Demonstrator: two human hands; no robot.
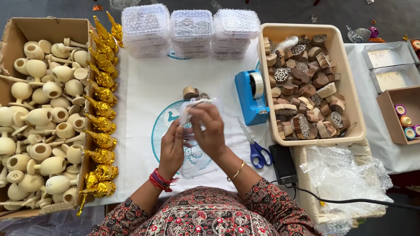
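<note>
Both hands worked above the desk [144,88]. The left hand [171,148] steadied a clear plastic box [194,112] from below, fingers clamped on it. The right hand [208,128] pinched its upper edge. Two wooden blocks [194,94] lay just beyond.

Hands meet at the middle of the counter [144,88], the left hand [172,148] just left of the right hand [209,129], a clear plastic box [196,110] between them. Far behind sit three stacks of plastic boxes [191,30]. Left, a cardboard box [14,35] holds wooden pieces [40,129]. Right, a tape dispenser [251,96], scissors [256,150] near it, then a tray [353,106] of wooden blocks [306,92].
</note>
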